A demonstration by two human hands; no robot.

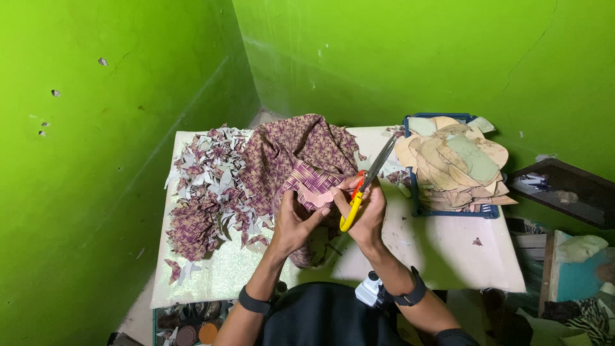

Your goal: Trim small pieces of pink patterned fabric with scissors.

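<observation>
Purple woven-pattern fabric (298, 157) is what the person is working on, bunched in a heap at the middle of the white table (448, 250) and trailing toward its near edge. Nearest me, the left hand (296, 221) has its fingers closed together on a small piece of that cloth with a pinkish template against it, holding it up between the two hands. Just beside it, the right hand (366, 211) is clamped around the yellow handles of a pair of scissors (366, 182), the blades angled up and away and looking parted. My reading is that a shape is being trimmed out along the template's edge; continuing would call for the left hand to turn the piece so the blades can follow the curve.

Further left on the table lies a wide scatter of purple and white offcuts (208, 186). Over to the right, near the far edge, a blue tray (456, 213) holds a stack of tan and pale green cut shapes (451, 160). Behind it all, the green walls (397, 57) meet in a corner.
</observation>
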